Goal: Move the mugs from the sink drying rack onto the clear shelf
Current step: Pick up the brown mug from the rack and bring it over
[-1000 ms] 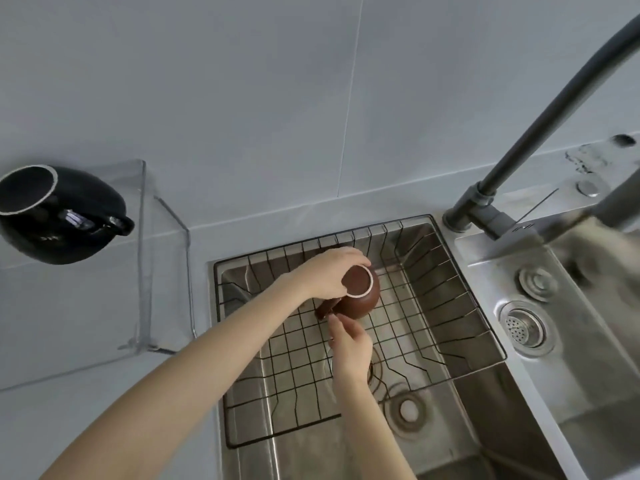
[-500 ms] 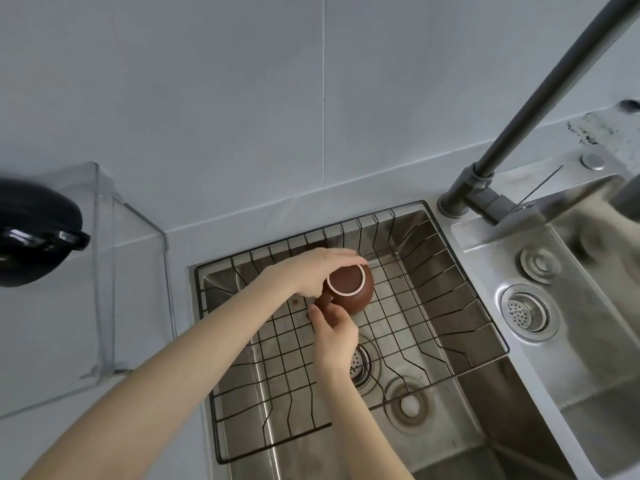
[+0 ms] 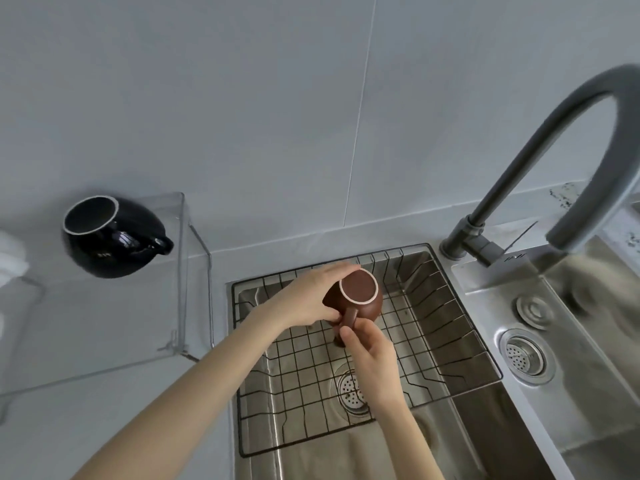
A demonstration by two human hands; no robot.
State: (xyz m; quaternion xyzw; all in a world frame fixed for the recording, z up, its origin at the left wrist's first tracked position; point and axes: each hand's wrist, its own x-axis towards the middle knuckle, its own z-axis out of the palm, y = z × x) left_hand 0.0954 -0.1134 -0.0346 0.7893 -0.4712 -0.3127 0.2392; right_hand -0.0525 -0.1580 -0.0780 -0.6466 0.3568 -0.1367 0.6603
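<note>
A round brown mug (image 3: 367, 299) with a pale rim is held upright above the black wire drying rack (image 3: 446, 323) in the sink. My left hand (image 3: 308, 299) wraps its left side. My right hand (image 3: 372, 355) pinches its handle from below. A glossy black mug (image 3: 110, 237) with a pale rim stands on top of the clear shelf (image 3: 180, 271) at the left, on the counter. No other mug shows in the rack.
A grey arched faucet (image 3: 540, 147) rises at the right of the rack. A steel sink basin (image 3: 519, 410) with round drains lies under and right of the rack. A grey tiled wall stands behind. Something white (image 3: 10, 258) sits at the far left edge.
The brown mug has risen a little and its handle has turned toward me, with my right hand closing on that handle. The view has swung, bringing the black mug fully into sight.
</note>
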